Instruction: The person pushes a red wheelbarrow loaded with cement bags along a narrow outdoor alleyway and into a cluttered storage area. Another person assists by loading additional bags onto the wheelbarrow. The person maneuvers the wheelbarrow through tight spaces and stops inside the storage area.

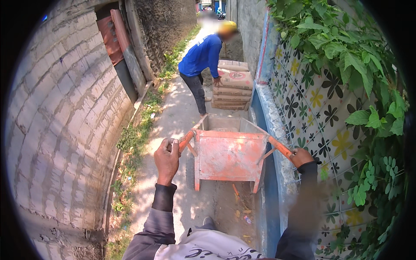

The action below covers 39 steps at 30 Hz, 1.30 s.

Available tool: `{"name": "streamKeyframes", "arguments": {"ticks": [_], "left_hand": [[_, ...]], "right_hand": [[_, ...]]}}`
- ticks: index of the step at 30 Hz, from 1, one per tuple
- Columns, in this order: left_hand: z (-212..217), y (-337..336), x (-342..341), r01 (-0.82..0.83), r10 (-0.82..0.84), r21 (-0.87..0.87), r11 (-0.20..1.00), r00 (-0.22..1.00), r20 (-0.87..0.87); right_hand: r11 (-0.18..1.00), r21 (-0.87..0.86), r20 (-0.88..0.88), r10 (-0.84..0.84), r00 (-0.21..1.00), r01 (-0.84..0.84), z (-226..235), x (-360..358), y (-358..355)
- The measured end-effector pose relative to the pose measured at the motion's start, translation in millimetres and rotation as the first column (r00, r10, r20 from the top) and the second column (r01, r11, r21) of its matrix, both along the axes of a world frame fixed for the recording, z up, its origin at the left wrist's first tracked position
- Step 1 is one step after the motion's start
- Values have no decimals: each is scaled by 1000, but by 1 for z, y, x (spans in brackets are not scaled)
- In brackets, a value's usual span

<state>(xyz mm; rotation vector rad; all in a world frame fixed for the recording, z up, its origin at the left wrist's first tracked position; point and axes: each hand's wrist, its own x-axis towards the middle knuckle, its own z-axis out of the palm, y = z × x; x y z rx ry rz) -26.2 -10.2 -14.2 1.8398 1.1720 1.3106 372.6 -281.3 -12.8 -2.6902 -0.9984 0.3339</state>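
An orange-red, scuffed metal handcart [232, 156] stands in front of me, its grey open tray facing up. My left hand [167, 159] is closed round the end of its left handle [187, 139]. My right hand [302, 158] grips the end of the right handle [281, 147], close to the low wall. Part of a wheel shows at the cart's left side. Past the cart, a person in a blue long-sleeved top [201, 54] and yellow headwear bends over, a hand on a stack of paper sacks [232, 92].
A narrow concrete path [173, 123] runs ahead, with weeds [151, 102] along its left edge. A block wall [65, 108] bounds the left. On the right are a low blue wall [265, 186], a flower-patterned sheet [320, 108] and overhanging leaves [346, 47]. Further off is a blurred figure.
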Motion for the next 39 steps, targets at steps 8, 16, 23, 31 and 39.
{"name": "streamKeyframes", "arguments": {"ticks": [8, 16, 23, 31, 39], "left_hand": [[-6, 11, -14, 274, -276, -74, 959, 961, -26], [-3, 6, -5, 178, -178, -27, 984, 984, 12], [-8, 7, -4, 172, -170, -48, 984, 985, 38], [-11, 10, -4, 185, -184, -32, 982, 982, 42], [-6, 7, -3, 172, -171, -39, 984, 984, 42]], "right_hand": [[1000, 20, 54, -15, 998, 14, 0, 0, 0], [996, 5, -38, -87, 995, 87, 0, -1, 4], [992, 18, -56, -121, 991, 123, 4, -6, 3], [995, 6, -20, -103, 994, 103, 1, -2, 3], [993, 5, -36, -114, 993, 114, -3, 2, 1]]}}
